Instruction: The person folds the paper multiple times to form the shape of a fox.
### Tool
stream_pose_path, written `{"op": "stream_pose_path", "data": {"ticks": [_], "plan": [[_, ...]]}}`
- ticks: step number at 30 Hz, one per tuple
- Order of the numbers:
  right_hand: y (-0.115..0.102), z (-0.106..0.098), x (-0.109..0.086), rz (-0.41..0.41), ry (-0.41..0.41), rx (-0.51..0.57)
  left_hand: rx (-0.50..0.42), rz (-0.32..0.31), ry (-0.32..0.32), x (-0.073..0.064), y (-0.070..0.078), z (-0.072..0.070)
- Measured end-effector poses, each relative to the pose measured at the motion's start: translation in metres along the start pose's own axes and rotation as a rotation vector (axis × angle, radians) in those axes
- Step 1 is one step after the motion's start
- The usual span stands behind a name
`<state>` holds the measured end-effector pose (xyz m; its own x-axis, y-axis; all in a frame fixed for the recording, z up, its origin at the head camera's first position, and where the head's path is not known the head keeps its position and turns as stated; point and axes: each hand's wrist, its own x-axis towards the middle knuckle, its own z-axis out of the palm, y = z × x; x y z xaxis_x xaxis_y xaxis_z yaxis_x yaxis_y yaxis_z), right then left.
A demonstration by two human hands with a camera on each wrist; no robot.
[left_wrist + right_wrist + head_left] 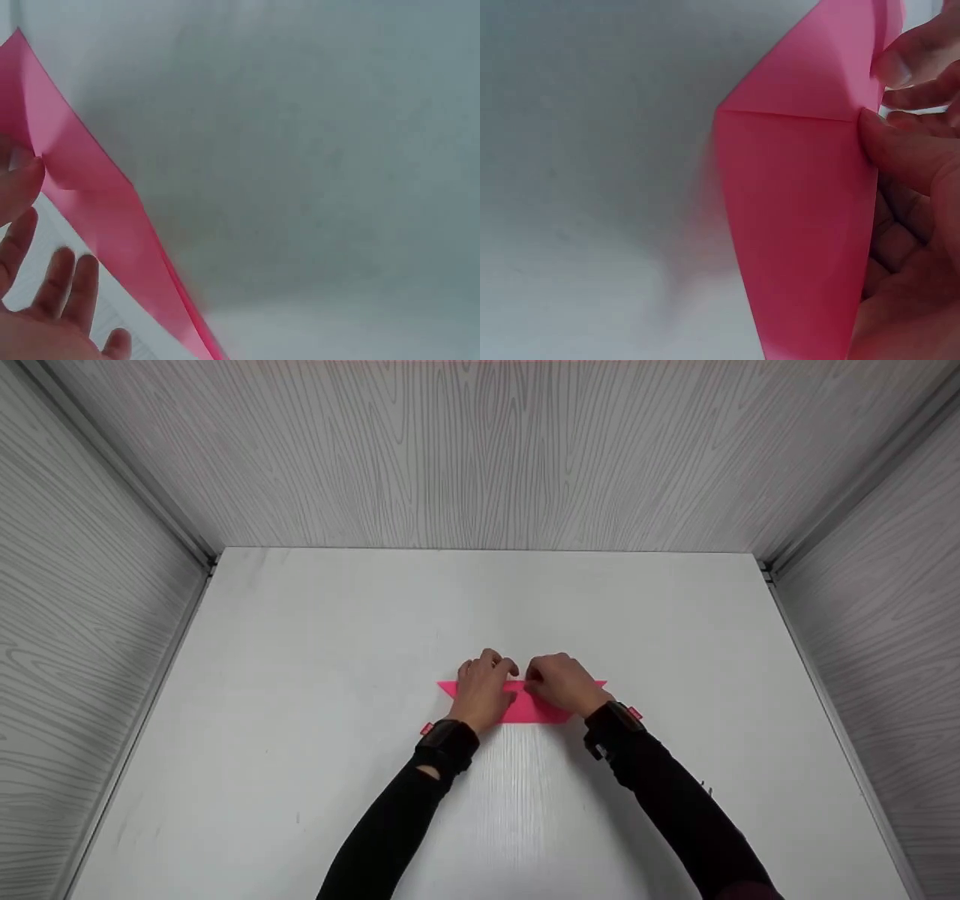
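A folded sheet of pink paper (530, 711) lies on the white table, with pointed corners sticking out at both upper ends. Over its left part is my left hand (481, 690); its thumb rests on the paper's edge and the fingers arch past the far edge. My right hand (564, 684) pinches the same edge from the right, close beside the left. In the right wrist view a crease crosses the pink paper (795, 202), near the right thumb (892, 139). The left wrist view shows spread fingers (79, 289) of the left hand below the pink paper (112, 217).
The white tabletop (337, 637) surrounds the paper. Grey wood-grain panels stand at the back (480, 457), the left (82, 607) and the right (877, 607). A dark band (448, 744) is strapped on each wrist.
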<state>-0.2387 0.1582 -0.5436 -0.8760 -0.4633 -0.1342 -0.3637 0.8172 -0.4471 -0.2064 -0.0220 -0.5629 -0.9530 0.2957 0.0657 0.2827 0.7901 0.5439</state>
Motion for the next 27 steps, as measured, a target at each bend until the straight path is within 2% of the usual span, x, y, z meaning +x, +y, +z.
{"op": "stream_pose_path", "data": {"ticks": [3,10,16,20,27], "plan": [[0.003,0.002,0.002,0.016,-0.008,-0.004,0.005,0.043,-0.001,-0.005,-0.002,-0.002],[0.010,0.005,0.006,0.019,-0.005,0.031,0.064,0.148,-0.097,-0.020,-0.006,-0.004],[0.012,0.002,0.007,0.011,-0.008,0.029,0.120,0.154,-0.137,-0.025,-0.009,0.001],[0.017,-0.001,0.007,0.051,-0.032,0.027,0.194,0.172,-0.145,-0.027,-0.008,0.001],[0.039,-0.015,-0.005,0.146,-0.034,0.043,0.307,0.237,-0.211,-0.033,-0.011,-0.004]]}}
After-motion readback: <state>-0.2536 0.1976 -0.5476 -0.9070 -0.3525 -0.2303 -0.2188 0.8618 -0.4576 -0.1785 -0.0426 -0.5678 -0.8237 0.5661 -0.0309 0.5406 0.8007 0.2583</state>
